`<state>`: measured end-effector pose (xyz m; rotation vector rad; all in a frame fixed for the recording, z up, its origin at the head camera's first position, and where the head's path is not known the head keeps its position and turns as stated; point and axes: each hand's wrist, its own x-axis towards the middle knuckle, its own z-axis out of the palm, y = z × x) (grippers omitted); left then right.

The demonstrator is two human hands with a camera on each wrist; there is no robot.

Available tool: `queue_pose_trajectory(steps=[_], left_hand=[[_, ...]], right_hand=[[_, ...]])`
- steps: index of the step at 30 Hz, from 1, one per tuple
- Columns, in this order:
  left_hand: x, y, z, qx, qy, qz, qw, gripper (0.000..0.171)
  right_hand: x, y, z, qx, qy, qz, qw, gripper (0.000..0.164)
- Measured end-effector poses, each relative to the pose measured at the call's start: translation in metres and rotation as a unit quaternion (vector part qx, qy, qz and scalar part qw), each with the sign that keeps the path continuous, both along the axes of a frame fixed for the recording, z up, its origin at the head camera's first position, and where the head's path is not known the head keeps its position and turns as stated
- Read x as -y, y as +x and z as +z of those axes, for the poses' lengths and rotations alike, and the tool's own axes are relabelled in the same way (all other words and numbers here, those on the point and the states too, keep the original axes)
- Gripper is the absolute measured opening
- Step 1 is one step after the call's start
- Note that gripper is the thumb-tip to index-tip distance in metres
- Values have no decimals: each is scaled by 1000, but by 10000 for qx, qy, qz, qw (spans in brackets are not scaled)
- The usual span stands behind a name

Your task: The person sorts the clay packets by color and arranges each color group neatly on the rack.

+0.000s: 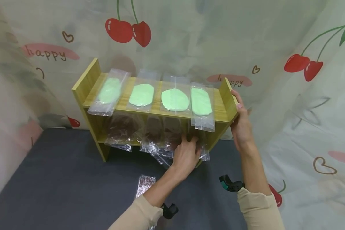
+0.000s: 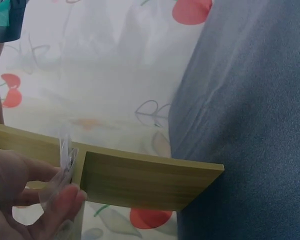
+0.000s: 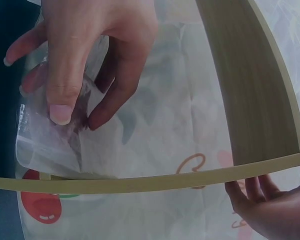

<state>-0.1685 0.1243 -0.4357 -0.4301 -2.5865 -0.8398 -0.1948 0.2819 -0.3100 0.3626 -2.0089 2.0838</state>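
Observation:
A two-tier wooden shelf [image 1: 230, 99] stands on the dark table. My right hand [image 1: 241, 124] grips the upper part of its right side panel, thumb at the front edge. Reaching into the lower tier, my left hand [image 1: 187, 156] pinches a clear plastic bag [image 3: 52, 145] near the right end; something dark shows inside it. In the left wrist view the bag's edge [image 2: 66, 157] stands between thumb and fingers, close beside the wooden board. Other clear bags with flat dark brown pieces [image 1: 123, 126] lie to the left on that tier, their ends hanging over the front.
On the upper tier lie several clear bags, each with a flat pale green piece [image 1: 174, 99]. Another shiny plastic bag [image 1: 145, 184] lies on the dark tabletop [image 1: 60, 179], partly under my left forearm. A printed cherry curtain [image 1: 172, 41] hangs close behind the shelf.

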Motion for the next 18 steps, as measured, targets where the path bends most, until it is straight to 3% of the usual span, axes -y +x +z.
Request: queue_pose_trajectory(steps=[5,10,15,18], left_hand=[[3,3,1,-4,-274,17,9996,31],[7,11,3,-111,-223,70,9997,35],[15,22,6,-97,-98,-74,9999,42],[23,32,5,-137,-71,-402,9991,42]], right_hand=[[1,-1,0,-27,-39,-14,10000,49],[1,-1,0,-10,-33,-18,10000,49],[2,-1,0,-7,-42,-16,10000,49],[1,-1,-1,-14,-48,-21,10000,49]])
